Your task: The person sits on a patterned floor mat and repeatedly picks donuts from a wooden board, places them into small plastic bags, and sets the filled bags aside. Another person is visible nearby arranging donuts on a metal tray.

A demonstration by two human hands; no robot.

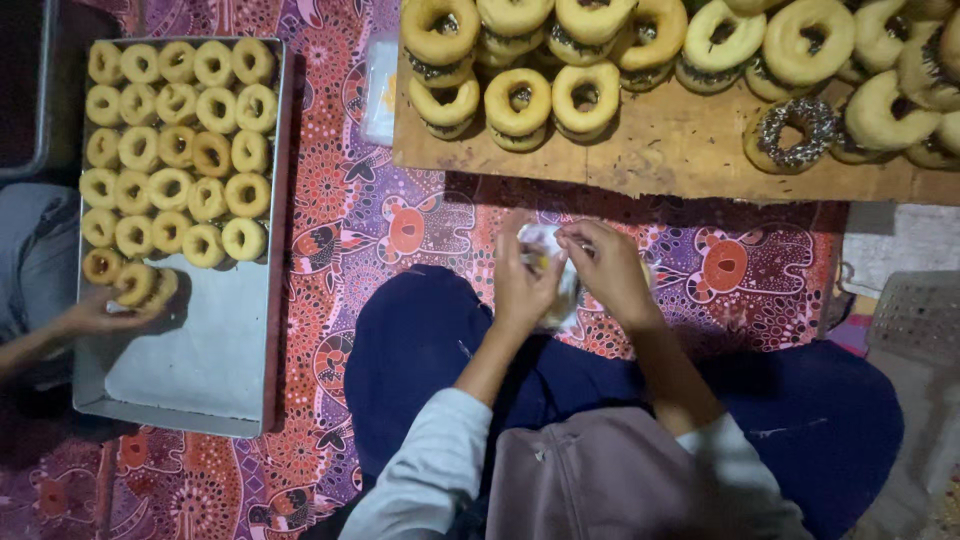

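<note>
My left hand [523, 285] and my right hand [608, 268] meet over my lap, both pinching a small clear plastic bag [548, 250] with something pale inside. Just beyond them a wooden board [660, 150] carries several filled, stacked doughnuts [518, 100]. One doughnut with chocolate sprinkles [792, 133] lies near the board's right part. I sit cross-legged in dark blue trousers on a patterned red and purple cloth [340, 210].
At the left a metal tray [200, 360] holds rows of plain ring doughnuts [170, 140]. Another person's hand [100, 315] grips doughnuts at the tray's lower left. A grey perforated crate [915, 315] stands at the right, and a clear plastic packet [380, 90] lies beside the board.
</note>
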